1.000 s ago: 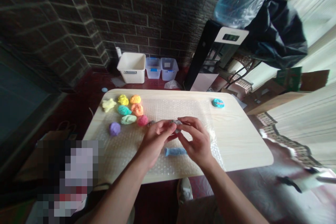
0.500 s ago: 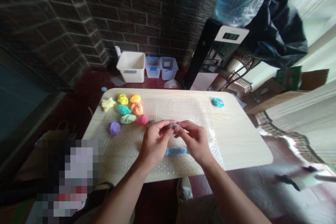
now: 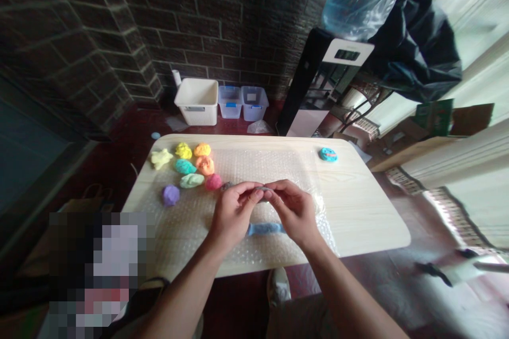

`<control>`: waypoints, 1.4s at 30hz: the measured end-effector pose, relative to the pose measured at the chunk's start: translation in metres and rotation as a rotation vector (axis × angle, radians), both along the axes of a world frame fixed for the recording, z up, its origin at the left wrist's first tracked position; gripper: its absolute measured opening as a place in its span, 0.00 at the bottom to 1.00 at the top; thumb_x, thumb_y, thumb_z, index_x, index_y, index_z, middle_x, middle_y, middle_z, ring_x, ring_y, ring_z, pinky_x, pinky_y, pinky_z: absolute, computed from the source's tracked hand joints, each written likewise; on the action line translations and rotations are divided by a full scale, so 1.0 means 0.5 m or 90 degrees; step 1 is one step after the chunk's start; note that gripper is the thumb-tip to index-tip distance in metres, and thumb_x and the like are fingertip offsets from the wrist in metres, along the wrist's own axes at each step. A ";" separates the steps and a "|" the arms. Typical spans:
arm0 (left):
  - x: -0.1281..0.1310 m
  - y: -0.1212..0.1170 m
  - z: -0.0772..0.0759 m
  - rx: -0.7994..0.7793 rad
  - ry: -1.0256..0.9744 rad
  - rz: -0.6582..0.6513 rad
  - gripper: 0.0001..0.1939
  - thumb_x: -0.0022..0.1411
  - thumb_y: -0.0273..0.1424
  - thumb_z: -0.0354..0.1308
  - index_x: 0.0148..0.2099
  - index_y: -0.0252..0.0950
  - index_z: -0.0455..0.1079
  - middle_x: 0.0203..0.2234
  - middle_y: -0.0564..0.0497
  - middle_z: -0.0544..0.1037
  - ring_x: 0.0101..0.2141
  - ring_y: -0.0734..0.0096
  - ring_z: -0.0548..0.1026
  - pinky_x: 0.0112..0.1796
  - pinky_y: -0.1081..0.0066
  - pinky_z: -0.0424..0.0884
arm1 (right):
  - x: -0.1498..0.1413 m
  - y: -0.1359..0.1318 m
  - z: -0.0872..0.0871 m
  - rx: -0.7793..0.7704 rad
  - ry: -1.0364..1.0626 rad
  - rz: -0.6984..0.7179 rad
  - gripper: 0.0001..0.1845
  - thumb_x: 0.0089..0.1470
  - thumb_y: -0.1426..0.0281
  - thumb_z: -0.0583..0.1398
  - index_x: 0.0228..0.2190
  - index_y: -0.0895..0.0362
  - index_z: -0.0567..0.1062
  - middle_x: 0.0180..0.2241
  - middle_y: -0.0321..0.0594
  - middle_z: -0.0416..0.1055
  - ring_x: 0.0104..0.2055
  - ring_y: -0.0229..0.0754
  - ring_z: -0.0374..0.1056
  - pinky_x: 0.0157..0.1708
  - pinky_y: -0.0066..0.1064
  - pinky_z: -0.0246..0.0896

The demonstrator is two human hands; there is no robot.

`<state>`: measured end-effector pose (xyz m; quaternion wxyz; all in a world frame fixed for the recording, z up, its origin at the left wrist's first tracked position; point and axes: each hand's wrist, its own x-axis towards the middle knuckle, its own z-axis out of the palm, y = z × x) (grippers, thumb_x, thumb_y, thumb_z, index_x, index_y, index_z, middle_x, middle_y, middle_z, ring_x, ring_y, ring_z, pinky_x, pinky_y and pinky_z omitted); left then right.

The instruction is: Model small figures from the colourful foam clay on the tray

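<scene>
Your right hand (image 3: 296, 212) now curls closer, its fingers and those of your left hand (image 3: 233, 212) pinching the grey lump (image 3: 263, 188), likely steadying it inside the near edge of the surface (image 3: 366, 206).

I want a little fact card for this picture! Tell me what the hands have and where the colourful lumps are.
Left hand: the left hand pinches one side of a small grey piece
Right hand: the right hand pinches the other side
Closer to the person: a blue strip, partly behind the right hand
Left side lumps: purple lump, pink lump, teal lump, orange lump, and others
Far right: a round blue thing
Under the strip: bubble wrap
Hard to tell: the grey piece's full shape
</scene>
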<state>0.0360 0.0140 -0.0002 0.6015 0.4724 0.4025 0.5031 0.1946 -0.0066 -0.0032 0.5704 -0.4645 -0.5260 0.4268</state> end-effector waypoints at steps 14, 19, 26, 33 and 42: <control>0.022 -0.015 0.022 -0.148 -0.333 -0.044 0.16 0.62 0.40 0.73 0.48 0.36 0.82 0.45 0.43 0.85 0.48 0.57 0.82 0.50 0.62 0.77 | -0.030 -0.021 0.032 0.233 -0.348 -0.123 0.06 0.62 0.67 0.70 0.42 0.48 0.82 0.40 0.43 0.77 0.40 0.49 0.75 0.39 0.43 0.76; -0.001 -0.019 0.041 -0.110 -0.331 -0.039 0.17 0.61 0.40 0.74 0.48 0.35 0.83 0.43 0.43 0.86 0.47 0.58 0.83 0.49 0.62 0.78 | -0.035 -0.023 0.075 0.251 -0.341 -0.071 0.24 0.59 0.65 0.72 0.56 0.47 0.77 0.48 0.46 0.75 0.47 0.52 0.74 0.43 0.46 0.75; -0.042 -0.046 0.070 -0.101 -0.334 -0.119 0.13 0.62 0.39 0.74 0.41 0.33 0.83 0.33 0.46 0.84 0.36 0.64 0.83 0.39 0.69 0.79 | -0.036 -0.037 0.135 0.226 -0.355 0.078 0.26 0.60 0.65 0.72 0.59 0.47 0.77 0.54 0.47 0.80 0.55 0.54 0.76 0.54 0.49 0.72; -0.070 -0.071 0.110 -0.076 -0.329 -0.107 0.21 0.65 0.44 0.71 0.52 0.36 0.78 0.38 0.46 0.84 0.37 0.65 0.83 0.40 0.66 0.80 | -0.067 -0.060 0.156 0.102 -0.126 0.071 0.18 0.56 0.61 0.74 0.47 0.52 0.82 0.41 0.42 0.83 0.43 0.47 0.78 0.47 0.41 0.75; -0.073 -0.171 0.099 0.104 -0.028 -0.038 0.20 0.64 0.41 0.72 0.52 0.33 0.83 0.47 0.39 0.87 0.47 0.53 0.85 0.49 0.61 0.80 | -0.071 -0.169 0.128 0.074 0.004 0.028 0.23 0.46 0.64 0.79 0.43 0.53 0.82 0.40 0.41 0.82 0.42 0.44 0.79 0.45 0.36 0.77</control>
